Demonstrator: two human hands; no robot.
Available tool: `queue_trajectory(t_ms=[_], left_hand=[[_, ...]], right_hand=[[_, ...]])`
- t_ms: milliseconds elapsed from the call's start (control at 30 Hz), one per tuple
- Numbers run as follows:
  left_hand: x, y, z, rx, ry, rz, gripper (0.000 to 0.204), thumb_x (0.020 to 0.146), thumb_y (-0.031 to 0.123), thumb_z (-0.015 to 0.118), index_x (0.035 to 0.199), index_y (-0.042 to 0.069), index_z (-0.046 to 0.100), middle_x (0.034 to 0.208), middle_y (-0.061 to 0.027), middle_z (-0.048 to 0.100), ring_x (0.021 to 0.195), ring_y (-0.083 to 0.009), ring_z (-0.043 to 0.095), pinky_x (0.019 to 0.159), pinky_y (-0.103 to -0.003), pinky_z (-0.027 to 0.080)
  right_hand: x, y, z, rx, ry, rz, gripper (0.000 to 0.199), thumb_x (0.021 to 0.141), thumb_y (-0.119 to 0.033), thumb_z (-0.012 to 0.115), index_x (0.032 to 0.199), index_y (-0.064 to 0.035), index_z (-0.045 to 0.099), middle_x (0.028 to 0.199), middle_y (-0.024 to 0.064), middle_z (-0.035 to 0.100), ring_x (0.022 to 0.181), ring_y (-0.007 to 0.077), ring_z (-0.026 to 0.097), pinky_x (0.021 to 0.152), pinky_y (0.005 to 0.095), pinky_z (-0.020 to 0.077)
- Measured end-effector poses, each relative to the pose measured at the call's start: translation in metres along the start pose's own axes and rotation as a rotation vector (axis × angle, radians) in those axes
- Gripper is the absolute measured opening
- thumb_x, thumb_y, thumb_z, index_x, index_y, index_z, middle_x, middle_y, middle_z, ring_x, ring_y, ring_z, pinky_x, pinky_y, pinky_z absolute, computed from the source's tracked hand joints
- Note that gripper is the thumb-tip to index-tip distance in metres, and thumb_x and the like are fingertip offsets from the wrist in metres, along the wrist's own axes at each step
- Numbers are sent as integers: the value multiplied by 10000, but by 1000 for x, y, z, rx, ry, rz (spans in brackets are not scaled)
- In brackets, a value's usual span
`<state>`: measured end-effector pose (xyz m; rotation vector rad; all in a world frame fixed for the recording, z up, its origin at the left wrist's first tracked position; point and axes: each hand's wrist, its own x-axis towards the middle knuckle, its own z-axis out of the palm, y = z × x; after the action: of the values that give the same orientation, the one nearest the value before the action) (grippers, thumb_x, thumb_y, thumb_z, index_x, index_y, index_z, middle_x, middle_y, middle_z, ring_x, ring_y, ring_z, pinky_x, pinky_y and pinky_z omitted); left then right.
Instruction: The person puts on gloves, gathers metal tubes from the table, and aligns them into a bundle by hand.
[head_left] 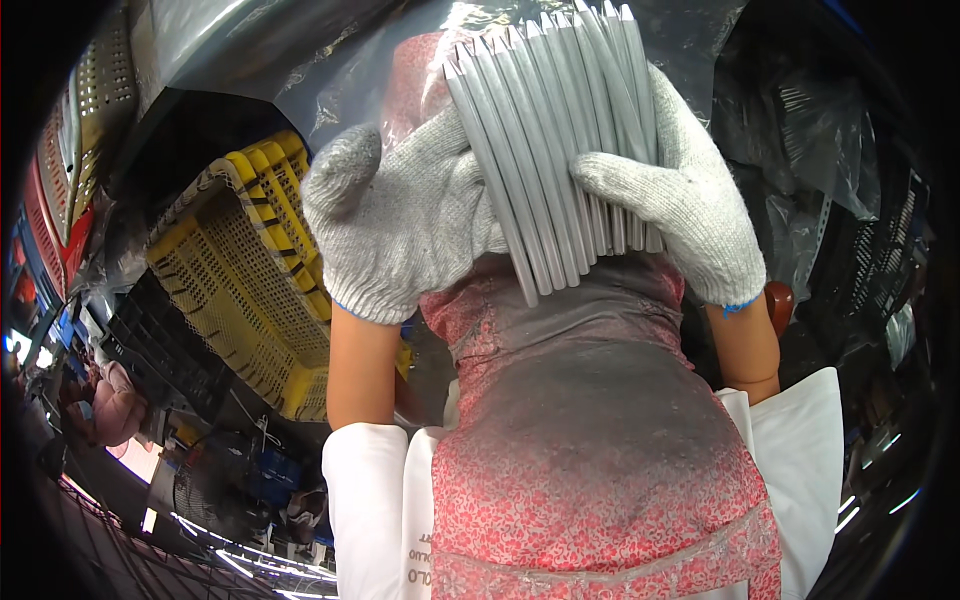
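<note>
A fanned row of several slim grey metal rods [520, 150] with tapered upper tips stands slanted in front of my apron. My right hand [690, 190], in a white knitted glove, grips the row from the right, its thumb laid across the front and its other fingers behind. On the left, my left hand [400, 215] wears a matching glove with a grey-smudged thumb. Its thumb stands well apart and its palm faces up, while its fingers reach behind the leftmost rods and are partly hidden. Lower rod ends sit at uneven heights, the left ones hanging lowest.
Clear plastic sheeting [240, 50] spreads beyond my hands. A yellow perforated basket [235, 290] stands tilted at my left, near a black crate [165, 345]. Red crates [55, 200] are farther left. More crumpled plastic [820, 130] lies at the right. My red-patterned apron [600, 470] is smeared dark grey.
</note>
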<state>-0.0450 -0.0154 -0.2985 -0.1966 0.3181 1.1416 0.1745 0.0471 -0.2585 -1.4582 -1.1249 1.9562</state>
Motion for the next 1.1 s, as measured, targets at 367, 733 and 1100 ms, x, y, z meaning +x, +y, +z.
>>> queue_trajectory(t_ms=[367,733,1100], left_hand=[[-1,1,4,-95,-110,-66,957,851,506,580,1488,-81,174,1499,-289,292,1333,-417,405,1053,-533,403],[10,-8,15,127,-3,-105,831,865,292,570,1496,-77,175,1500,-284,297,1329,-401,407,1084,-510,364],[17,-28,-1,395,259,-75,521,851,73,471,1348,-77,432,1258,-239,559,1191,-330,555,1061,-458,439]], right_hand=[[5,5,7,9,0,-67,886,763,-127,781,1477,23,277,1352,181,509,1250,242,517,1062,350,411],[5,13,7,137,-136,-43,681,893,-185,668,1445,28,332,1279,132,553,1155,181,551,1021,323,434],[7,22,16,-319,-27,-43,772,909,-436,631,1449,2,296,1255,209,572,1174,275,571,1007,371,436]])
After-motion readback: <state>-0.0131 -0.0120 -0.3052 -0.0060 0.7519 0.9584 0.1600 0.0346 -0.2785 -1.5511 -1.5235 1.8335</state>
